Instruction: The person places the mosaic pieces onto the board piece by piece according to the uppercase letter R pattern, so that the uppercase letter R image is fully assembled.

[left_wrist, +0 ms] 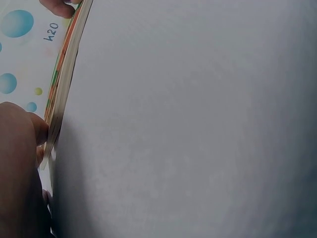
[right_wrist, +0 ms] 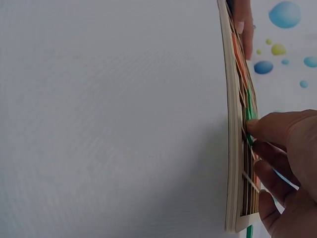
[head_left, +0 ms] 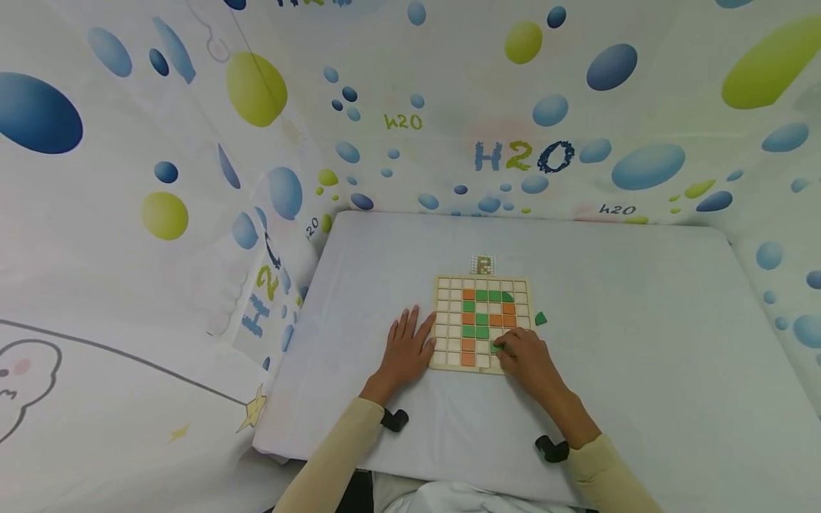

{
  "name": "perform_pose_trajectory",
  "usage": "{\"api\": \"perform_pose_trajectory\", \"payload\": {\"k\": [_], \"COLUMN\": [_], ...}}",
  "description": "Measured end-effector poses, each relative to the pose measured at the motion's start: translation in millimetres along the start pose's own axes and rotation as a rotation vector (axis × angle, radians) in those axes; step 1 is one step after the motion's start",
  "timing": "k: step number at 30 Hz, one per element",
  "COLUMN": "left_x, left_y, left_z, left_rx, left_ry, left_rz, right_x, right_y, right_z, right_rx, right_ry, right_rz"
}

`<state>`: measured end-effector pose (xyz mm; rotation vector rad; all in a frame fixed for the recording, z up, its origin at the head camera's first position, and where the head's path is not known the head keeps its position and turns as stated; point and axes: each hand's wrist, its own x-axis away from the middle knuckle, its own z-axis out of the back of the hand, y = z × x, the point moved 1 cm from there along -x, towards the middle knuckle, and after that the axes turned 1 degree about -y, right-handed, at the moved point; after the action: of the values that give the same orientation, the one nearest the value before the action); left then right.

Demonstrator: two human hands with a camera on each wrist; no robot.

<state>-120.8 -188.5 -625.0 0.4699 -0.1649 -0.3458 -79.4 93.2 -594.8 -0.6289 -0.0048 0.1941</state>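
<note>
A square wooden grid board (head_left: pixel 481 372) lies on the white table, its cells partly filled with orange and green tiles. My left hand (head_left: pixel 407 349) rests beside the board's left side with straight, spread fingers; in the left wrist view its thumb touches the edge. Over the lower right cells, my right hand (head_left: pixel 527 358) pinches a small green tile (head_left: pixel 496 348) between thumb and fingers. In the right wrist view, the thumb (right_wrist: pixel 262 125) meets green at board level, and the other fingers are bent. The fingers partly hide the tile and nearby cells.
A loose green piece (head_left: pixel 541 318) lies just right of the board. Behind the board's far edge is a small pattern card (head_left: pixel 482 264) with a coloured grid. White cloth (head_left: pixel 641 320) covers the table, and a dotted curtain (head_left: pixel 449 85) hangs behind it.
</note>
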Motion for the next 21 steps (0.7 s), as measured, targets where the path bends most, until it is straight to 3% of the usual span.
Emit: {"api": "perform_pose_trajectory", "payload": {"k": [14, 21], "left_x": [1.0, 0.9], "left_y": [0.1, -1.0], "left_z": [1.2, 0.7], "left_rx": [-0.011, -0.012], "left_ry": [-0.026, -0.017], "left_rz": [0.012, 0.007], "right_x": [-0.9, -11.8], "right_y": [10.9, 22.1], "right_z": [0.8, 4.1], "right_rx": [-0.039, -0.01], "right_ry": [-0.023, 0.065], "right_rz": [0.062, -0.031]}}
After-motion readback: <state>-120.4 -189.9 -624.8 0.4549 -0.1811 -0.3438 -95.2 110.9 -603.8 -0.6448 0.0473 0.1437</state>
